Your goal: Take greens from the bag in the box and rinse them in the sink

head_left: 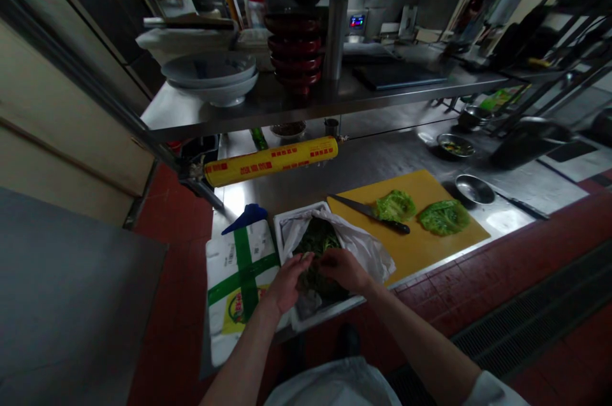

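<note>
Here's the stainless steel counter (392,157), a roll of cling film (271,162) slung across it beneath the overhead shelf (296,106), and at the front edge a yellow cutting board (425,186) carrying a chef's knife (377,215) right beside two pale lettuce leaves (395,205). Just left of the board sits a white foam box (301,218), lined with a white plastic bag (363,253), and inside it are the dark leafy greens (318,240), half hidden by the hands and too shadowy to identify. The left hand (287,283) and right hand (344,269) are close together, fingers curled and closed on those greens, fingertips buried from view.
</note>
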Motion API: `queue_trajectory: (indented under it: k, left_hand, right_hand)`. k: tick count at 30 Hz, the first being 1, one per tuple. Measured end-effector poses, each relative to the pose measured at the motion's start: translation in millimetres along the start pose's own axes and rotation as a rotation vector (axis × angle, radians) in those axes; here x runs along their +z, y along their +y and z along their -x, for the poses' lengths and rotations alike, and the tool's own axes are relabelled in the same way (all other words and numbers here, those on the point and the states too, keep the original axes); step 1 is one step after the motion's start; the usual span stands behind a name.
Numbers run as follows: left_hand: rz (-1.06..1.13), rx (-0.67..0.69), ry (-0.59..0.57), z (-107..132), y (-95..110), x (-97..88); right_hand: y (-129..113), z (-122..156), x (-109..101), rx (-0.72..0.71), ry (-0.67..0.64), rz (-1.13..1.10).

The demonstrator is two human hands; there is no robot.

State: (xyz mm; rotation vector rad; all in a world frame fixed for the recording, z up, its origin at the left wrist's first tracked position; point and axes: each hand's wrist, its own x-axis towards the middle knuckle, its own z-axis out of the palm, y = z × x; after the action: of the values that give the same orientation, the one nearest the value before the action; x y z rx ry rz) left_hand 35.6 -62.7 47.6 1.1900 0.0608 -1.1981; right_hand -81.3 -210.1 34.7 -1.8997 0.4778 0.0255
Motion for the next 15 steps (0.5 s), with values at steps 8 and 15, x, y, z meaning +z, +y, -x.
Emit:
queue_trajectory:
  k: [8,15]
  left_hand:
    - [-0.177,0.162,0.087,1.2,-14.8,4.2]
    - [-0.039,0.157,0.078,1.9,-9.9,-16.8]
  right_hand:
    - [10.9,-20.4,-27.7,-0.031,0.194,0.392]
    - [9.2,-50.9,-44.7,-0.216,0.072,0.61]
